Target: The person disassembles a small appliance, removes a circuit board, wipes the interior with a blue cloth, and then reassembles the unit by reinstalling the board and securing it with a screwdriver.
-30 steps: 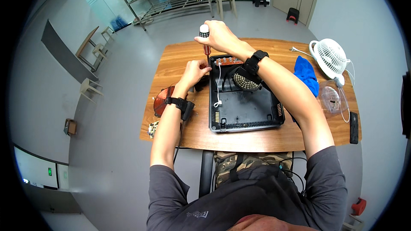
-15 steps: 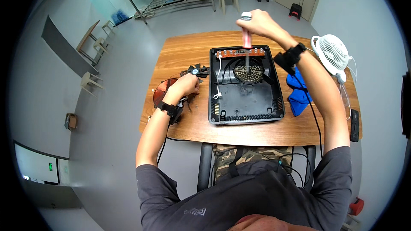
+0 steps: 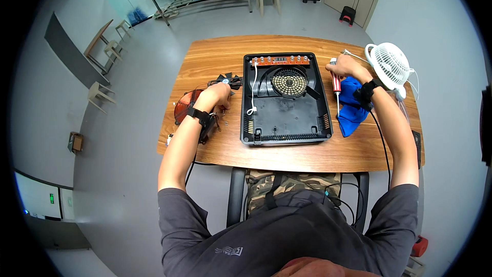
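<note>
A red-and-white screwdriver (image 3: 336,83) is in my right hand (image 3: 347,66), whose fingers close on the handle. Its shaft points toward me, along the left edge of a blue cloth (image 3: 352,107). My left hand (image 3: 219,95) is curled beside a small black fan (image 3: 226,80) and a copper coil disc (image 3: 187,105); its fingertips are largely hidden, so what they hold cannot be made out. Between the hands lies an open black appliance housing (image 3: 287,115). It has a round vent grille (image 3: 289,82), an orange circuit strip (image 3: 279,60) and a white cable (image 3: 254,90).
A white desk fan (image 3: 390,64) stands at the table's far right, its cord running along that side. Small loose bits lie on the wooden table (image 3: 215,54) near my left hand. A black flat object (image 3: 417,149) sits at the right edge. Cables hang from both wrists.
My right hand has carried the screwdriver from above the housing's vent grille rightward to beside the blue cloth. My left hand stays by the small fan and coil. The whole view has shifted slightly.
</note>
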